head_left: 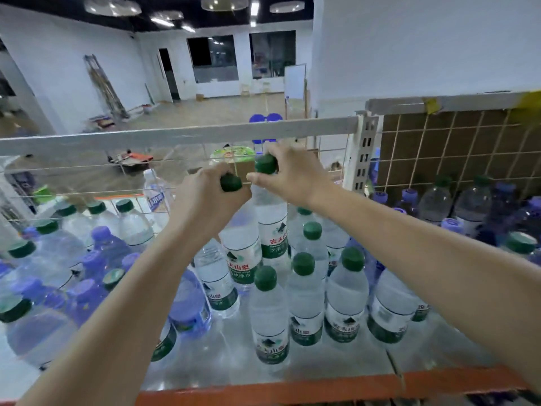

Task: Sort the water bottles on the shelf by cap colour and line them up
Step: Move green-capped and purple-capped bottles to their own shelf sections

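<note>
My left hand (205,194) grips the neck of a green-capped bottle (241,253), its cap (231,182) showing between the fingers. My right hand (288,174) holds a second green-capped bottle (273,227) by the neck just under its cap (265,164). Both bottles stand upright, side by side, at the back of a group of green-capped bottles (270,317) in the middle of the shelf (322,373). Purple-capped bottles (101,234) are mixed with green-capped ones on the left.
A wire grid back and a grey rail (175,136) close off the shelf's far side. To the right, past an upright post (363,153), more purple- and green-capped bottles (439,200) stand mixed. The shelf's orange front edge (292,391) runs below my arms.
</note>
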The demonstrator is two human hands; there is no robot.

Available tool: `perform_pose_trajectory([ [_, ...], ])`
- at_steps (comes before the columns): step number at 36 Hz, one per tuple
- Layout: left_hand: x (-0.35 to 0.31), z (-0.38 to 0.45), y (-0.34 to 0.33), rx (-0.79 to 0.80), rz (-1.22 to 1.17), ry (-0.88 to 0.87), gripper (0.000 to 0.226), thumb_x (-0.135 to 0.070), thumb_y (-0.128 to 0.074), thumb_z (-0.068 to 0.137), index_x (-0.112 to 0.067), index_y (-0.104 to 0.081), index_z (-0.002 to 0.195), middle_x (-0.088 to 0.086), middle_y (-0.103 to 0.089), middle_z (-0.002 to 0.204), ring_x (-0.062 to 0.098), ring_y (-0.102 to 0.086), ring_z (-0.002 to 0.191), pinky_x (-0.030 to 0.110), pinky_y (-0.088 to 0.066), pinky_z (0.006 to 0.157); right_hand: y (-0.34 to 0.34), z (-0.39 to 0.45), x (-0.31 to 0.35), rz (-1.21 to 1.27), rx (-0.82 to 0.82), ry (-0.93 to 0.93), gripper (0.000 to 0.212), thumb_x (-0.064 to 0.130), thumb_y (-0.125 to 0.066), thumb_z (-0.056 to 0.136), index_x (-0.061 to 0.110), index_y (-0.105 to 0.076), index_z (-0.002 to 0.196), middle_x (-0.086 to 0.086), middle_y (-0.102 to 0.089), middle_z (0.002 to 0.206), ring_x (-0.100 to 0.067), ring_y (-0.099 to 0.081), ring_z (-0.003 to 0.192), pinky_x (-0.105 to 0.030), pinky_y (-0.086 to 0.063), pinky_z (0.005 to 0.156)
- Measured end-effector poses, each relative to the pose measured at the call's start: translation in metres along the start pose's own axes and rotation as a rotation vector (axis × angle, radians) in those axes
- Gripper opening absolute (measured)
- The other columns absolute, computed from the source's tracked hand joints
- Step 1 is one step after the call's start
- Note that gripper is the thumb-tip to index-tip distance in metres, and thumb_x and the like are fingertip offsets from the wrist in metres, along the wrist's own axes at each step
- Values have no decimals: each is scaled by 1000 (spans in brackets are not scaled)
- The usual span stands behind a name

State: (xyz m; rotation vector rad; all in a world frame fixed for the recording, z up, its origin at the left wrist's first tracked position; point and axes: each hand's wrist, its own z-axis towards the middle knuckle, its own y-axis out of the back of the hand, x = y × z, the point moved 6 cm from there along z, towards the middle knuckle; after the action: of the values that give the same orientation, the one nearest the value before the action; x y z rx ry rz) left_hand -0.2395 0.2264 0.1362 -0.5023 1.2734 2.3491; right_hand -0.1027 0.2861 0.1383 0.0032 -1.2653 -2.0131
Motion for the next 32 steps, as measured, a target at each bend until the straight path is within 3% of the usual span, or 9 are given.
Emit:
perform_pose_trajectory([
  [7,26,-8,-38,365,330,1,25,-43,-64,79,-26,-47,74,-5,-58,78,23,-58,78,28,-42,62,-45,-6,-18,-258,325,-71,34,52,-64,83,21,-52,89,4,-58,86,-19,-54,80,-27,-32,54],
  [12,43,-16,-57,518,338,38,19,-42,-64,80,-28,-52,79,-7,-64,86,21,-59,83,31,-46,70,-65,-14,-28,-343,484,-84,36,51,-69,78,18,-60,91,5,-54,71,-16,-51,68,-27,-31,52],
  [17,48,-21,-67,655,371,28,15,-38,-65,80,-31,-52,78,-5,-63,90,21,-58,84,27,-40,62,-76,-18,-34,-384,548,-92,41,51,-69,79,22,-43,66,6,-47,64,-13,-45,60,-28,-28,50],
  [25,48,-25,-76,734,403,-32,14,-38,-62,85,-34,-49,90,-1,-63,100,22,-58,90,31,-43,69,-81,-17,-38,-388,599,-106,28,48,-65,82,25,-50,83,5,-57,82,-15,-51,72,-27,-33,54],
  [29,51,-23,-75,795,363,-16,33,-43,-66,82,-33,-53,110,-2,-62,106,22,-57,92,38,-51,80,-82,-16,-41,-385,632,-114,29,47,-64,83,27,-46,72,5,-55,77,-14,-49,67,-27,-33,53],
  [32,54,-18,-58,766,260,52,41,-48,-68,80,-35,-54,116,-7,-59,90,20,-59,81,35,-53,76,-82,-12,-38,-375,673,-123,34,48,-65,83,17,-54,75,1,-51,71,-17,-45,61,-27,-31,51],
])
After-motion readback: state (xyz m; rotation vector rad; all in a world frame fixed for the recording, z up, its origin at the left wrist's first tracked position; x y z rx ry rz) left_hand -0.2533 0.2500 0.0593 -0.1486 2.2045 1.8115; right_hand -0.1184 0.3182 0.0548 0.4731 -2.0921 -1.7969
